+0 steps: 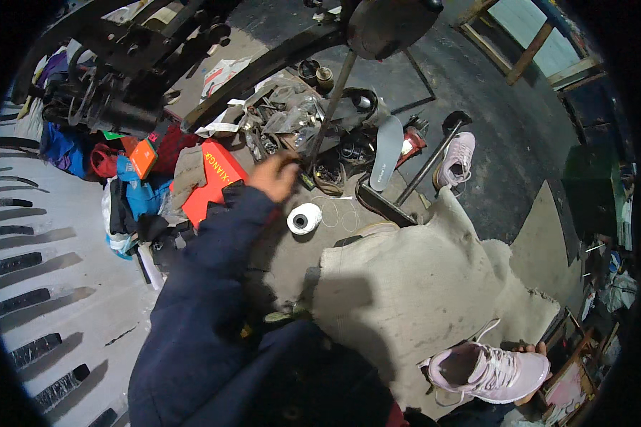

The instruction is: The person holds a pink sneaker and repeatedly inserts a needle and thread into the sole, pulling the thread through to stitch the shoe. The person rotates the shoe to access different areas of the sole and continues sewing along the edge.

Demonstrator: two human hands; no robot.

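Beige cloth (434, 274) spreads right of centre, a dark shadow crossing its lower left and whatever it covers hidden from view; over its lower right part sits a pink shoe (511, 376), tilted, opening upward, laces loose at its near side; the right grip (530, 356) is clamped on the toe end of that shoe, a few fingertips showing at its rim, the palm and the rest of the arm out of sight behind it; beyond the cloth's upper left corner, the left grip (276, 178) reaches out of a dark sleeve (210, 285), fingers bent over small dark things too murky to name, so I cannot tell whether it is closed on one or apart; between that grip and the cloth stands a white thread spool (310, 216), a loose loop of thread beside it; above the cloth lie a grey insole (387, 153) and a second pink shoe (457, 160), with a jumble of clear plastic bags (292, 114) farther up and left, their contents hard to read; well left of the cloth a red box (219, 188) is partly covered; far above left, a dark machine (114, 85) is cut off by the picture's rim
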